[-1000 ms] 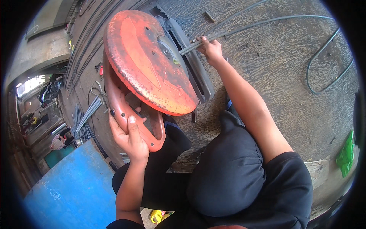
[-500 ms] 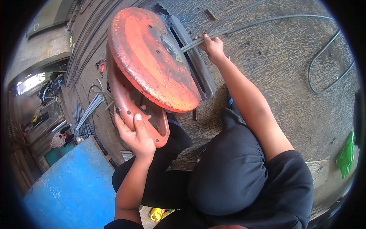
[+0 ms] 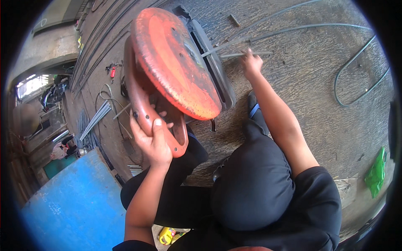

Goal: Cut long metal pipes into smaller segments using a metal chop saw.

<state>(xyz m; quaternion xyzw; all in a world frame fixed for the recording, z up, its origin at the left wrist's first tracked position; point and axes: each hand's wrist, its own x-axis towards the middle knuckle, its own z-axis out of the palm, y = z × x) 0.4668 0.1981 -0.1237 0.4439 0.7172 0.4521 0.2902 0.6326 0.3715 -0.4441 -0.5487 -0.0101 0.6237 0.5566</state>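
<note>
A worn orange cut-off saw (image 3: 176, 62) with a rounded blade guard stands in front of me on its dark base (image 3: 211, 67). My left hand (image 3: 153, 140) is wrapped round its reddish loop handle (image 3: 167, 144), thumb on top. To the right of the saw, my right hand (image 3: 252, 65) is closed on a short thin grey rod (image 3: 230, 55), slightly blurred. Just beyond that hand, a long grey rod (image 3: 293, 30) runs from the saw's base toward the right. The blade is mostly hidden by the guard.
A blue panel (image 3: 75, 201) stands at the lower left, near a bundle of cut rods (image 3: 94, 121). Long dark rods (image 3: 102, 46) lie at the far left. A bent cable-like loop (image 3: 339, 79) and a green plastic bag (image 3: 376, 173) lie on the right.
My right hand has moved right, away from the saw, with a short rod now apart from the long one. The saw head has shifted slightly in view; my left hand keeps its hold.
</note>
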